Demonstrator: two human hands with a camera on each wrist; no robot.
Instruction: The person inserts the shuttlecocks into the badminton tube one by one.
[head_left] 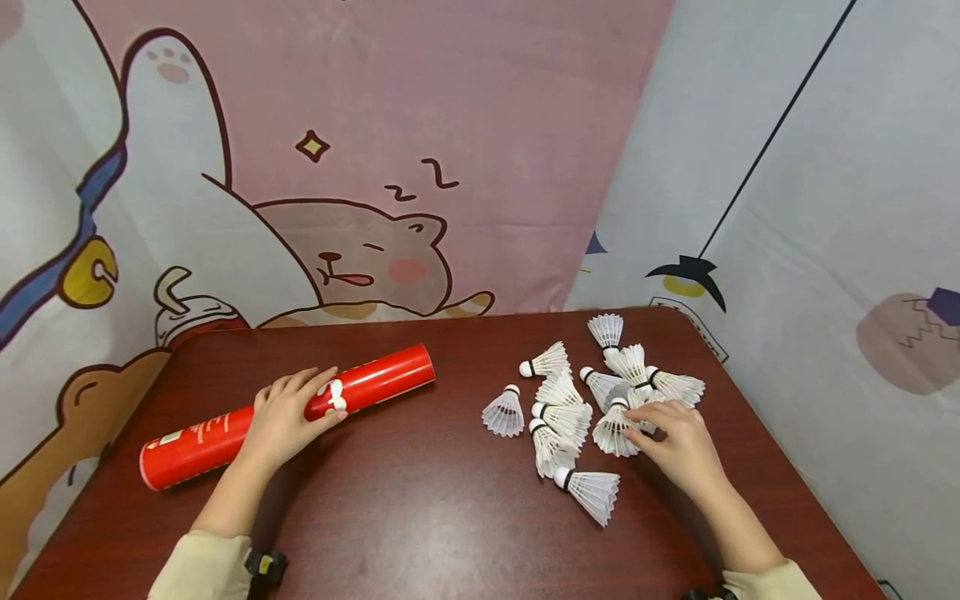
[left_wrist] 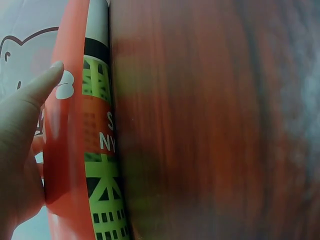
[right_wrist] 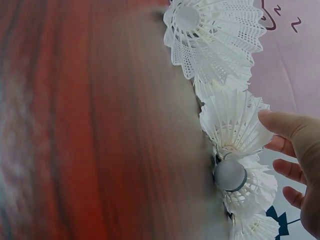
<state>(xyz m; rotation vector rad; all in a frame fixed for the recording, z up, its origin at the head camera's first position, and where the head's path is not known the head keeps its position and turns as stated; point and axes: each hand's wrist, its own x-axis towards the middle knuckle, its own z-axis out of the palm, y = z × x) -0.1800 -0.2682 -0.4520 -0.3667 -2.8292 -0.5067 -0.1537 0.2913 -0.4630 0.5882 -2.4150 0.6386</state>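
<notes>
A red cylindrical shuttlecock tube lies slantwise on the left of the table. Around its middle my left hand is curled, gripping it from above; the left wrist view shows the thumb along the red side, beside a green printed band. On the right lies a loose heap of white shuttlecocks, some with netted skirts. At the heap's right side, my right hand pinches the skirt edge of one shuttlecock between thumb and fingers. Its cork end is hard to make out among the overlapping ones.
The dark red-brown table has a back edge against a pink and white cartoon curtain. A single netted shuttlecock lies left of the heap, and another sits at its front. One more is near the back edge.
</notes>
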